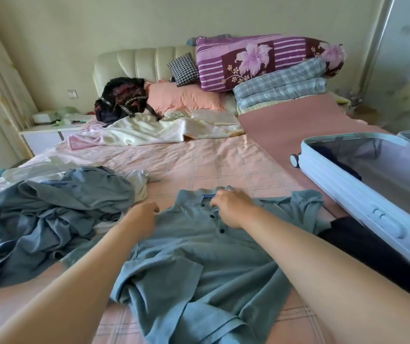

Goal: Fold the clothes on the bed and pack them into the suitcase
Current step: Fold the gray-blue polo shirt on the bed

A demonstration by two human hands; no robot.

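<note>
1. Forearms, both bare, reach from the bottom edge out over a pink checked bedsheet [223, 165].
2. Spread beneath them lies a grey-blue polo shirt [199, 256], front up with its dark buttons showing, its collar pointing away and its lower part rumpled.
3. The left hand [144, 214] rests at the shirt's shoulder edge with its fingers bent down; whether they pinch the cloth cannot be told.
4. The right hand [231, 207] sits on the collar beside the placket, its fingers curled and gripping the fabric there.
5. To the right, a black garment [372, 249] lies against the shirt's sleeve and just beside a pale blue hard-shell suitcase [347, 194], which stands open on the bed with dark fabric inside.
6. To the left, a heap of crumpled grey-blue clothes [50, 207] lies unfolded, with a white garment [139, 180] at its far edge.
7. Further up, a cream blanket [161, 132] is bunched across the bed, next to a flat dusty-rose sheet [298, 120].
8. Behind that, a black backpack [122, 98] leans on a pink pillow [184, 98].
9. At the far right, a purple floral quilt [261, 60] rests on a folded blue plaid quilt [280, 88], with a small black-and-white checked cushion [182, 68] beside them.
10. A cream padded headboard [144, 60] stands against the wall, with a white nightstand [45, 135] to the left.
</note>
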